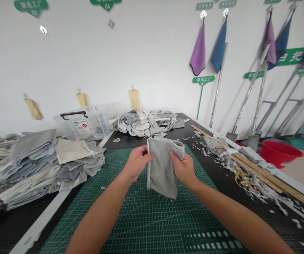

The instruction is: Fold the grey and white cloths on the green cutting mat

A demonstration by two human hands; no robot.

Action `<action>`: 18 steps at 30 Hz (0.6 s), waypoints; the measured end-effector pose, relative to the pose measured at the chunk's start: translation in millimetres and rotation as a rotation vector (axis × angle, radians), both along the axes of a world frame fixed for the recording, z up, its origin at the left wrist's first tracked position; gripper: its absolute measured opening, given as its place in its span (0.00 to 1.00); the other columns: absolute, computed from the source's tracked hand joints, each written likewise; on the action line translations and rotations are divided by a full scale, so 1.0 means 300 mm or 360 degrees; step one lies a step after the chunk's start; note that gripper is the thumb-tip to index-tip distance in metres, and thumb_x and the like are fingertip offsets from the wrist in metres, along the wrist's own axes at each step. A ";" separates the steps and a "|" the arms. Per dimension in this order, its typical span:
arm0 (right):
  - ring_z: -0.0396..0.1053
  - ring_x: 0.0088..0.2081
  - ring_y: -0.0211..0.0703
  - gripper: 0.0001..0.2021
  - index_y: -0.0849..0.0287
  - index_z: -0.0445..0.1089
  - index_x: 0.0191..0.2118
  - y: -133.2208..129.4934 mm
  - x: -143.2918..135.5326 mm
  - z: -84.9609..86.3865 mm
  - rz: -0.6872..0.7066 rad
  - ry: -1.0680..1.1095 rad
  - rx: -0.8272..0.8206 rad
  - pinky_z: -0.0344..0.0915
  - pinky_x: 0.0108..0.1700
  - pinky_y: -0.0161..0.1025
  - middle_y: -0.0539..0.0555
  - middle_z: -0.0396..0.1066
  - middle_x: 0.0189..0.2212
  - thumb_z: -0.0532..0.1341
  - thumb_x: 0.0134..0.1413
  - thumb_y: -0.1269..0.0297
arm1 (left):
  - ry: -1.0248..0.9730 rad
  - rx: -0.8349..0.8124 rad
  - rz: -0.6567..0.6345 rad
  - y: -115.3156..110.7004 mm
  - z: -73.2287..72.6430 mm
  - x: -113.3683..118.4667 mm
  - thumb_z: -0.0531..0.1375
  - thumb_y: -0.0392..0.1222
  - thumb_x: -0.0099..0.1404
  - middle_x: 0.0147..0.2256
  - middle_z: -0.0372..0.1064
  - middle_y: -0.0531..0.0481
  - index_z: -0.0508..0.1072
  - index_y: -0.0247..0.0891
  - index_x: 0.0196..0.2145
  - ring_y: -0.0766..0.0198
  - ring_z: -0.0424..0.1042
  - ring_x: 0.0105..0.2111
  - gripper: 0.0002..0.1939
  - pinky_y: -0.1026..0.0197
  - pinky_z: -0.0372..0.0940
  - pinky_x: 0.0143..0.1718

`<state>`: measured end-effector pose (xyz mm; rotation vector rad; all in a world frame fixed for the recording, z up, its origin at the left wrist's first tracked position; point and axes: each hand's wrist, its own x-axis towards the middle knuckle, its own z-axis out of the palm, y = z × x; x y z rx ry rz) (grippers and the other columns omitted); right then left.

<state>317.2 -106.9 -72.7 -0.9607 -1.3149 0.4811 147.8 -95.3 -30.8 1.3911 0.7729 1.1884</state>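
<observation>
From where I watch, everything hinges on how the cloth [163, 173] sits between the two hands: it is held up in front of me, over the green mat [141, 218] on the bench [130, 142], folded into layers, its long axis running roughly up and down. My left hand [138, 162] has the left edge, high up, thumb on the near face; my right hand [184, 165] has the right edge at about the same height, its thumb lying further in across that face. So neither is clearly nearer: each grip is closed on the cloth, and the bulk of it lies between them and below. The top shows loose layers curving round toward the right hand, while the left edge runs down fairly straight. The lower part hangs free of both grips, its bottom edge slanting a little lower toward the right; I cannot tell from this angle whether that edge brushes the mat or stays just above it. By my reading, the right hand has the better hold on the open layers and the left on the straight edge. Off to the left, apart from the left hand, lies a stack [43, 151] of similar cloths; a heap [141, 123] sits beyond the mat, and scraps [228, 162] lie to the right.
</observation>
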 end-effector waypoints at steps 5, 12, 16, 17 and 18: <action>0.69 0.40 0.47 0.13 0.60 0.71 0.40 -0.004 0.000 0.002 0.0030 0.0033 -0.0016 0.63 0.45 0.43 0.54 0.74 0.38 0.57 0.54 0.58 | 0.0170 0.0068 0.0151 0.015 -0.022 0.003 0.57 0.35 0.53 0.26 0.68 0.55 0.67 0.36 0.31 0.67 0.66 0.25 0.05 0.66 0.59 0.28; 0.68 0.46 0.49 0.23 0.62 0.59 0.52 0.047 -0.010 -0.070 0.0011 -0.0049 -0.0158 0.65 0.47 0.49 0.62 0.67 0.48 0.57 0.53 0.56 | 0.1225 0.0596 0.0777 0.014 -0.009 -0.027 0.52 0.44 0.61 0.25 0.66 0.52 0.65 0.39 0.36 0.61 0.67 0.26 0.08 0.63 0.56 0.28; 0.53 0.59 0.53 0.27 0.62 0.52 0.57 0.016 -0.024 -0.101 -0.0189 -0.0607 0.0196 0.55 0.57 0.55 0.66 0.53 0.58 0.58 0.52 0.61 | 0.1858 0.0732 0.1051 0.022 -0.022 -0.029 0.48 0.44 0.64 0.27 0.69 0.47 0.64 0.39 0.43 0.57 0.69 0.28 0.13 0.61 0.55 0.29; 0.49 0.61 0.52 0.26 0.62 0.53 0.57 0.001 -0.027 -0.101 -0.0122 -0.0828 0.0351 0.51 0.59 0.55 0.65 0.52 0.59 0.57 0.53 0.62 | 0.1855 0.0741 0.1011 0.027 -0.027 -0.027 0.47 0.44 0.65 0.28 0.69 0.47 0.64 0.39 0.43 0.57 0.69 0.28 0.13 0.61 0.55 0.30; 0.47 0.62 0.52 0.25 0.63 0.55 0.56 -0.015 -0.030 -0.098 0.0000 -0.1058 0.0513 0.50 0.60 0.54 0.65 0.52 0.59 0.57 0.53 0.63 | 0.1800 0.0753 0.0950 0.033 -0.033 -0.025 0.47 0.44 0.65 0.29 0.69 0.47 0.64 0.39 0.43 0.58 0.69 0.29 0.12 0.61 0.56 0.30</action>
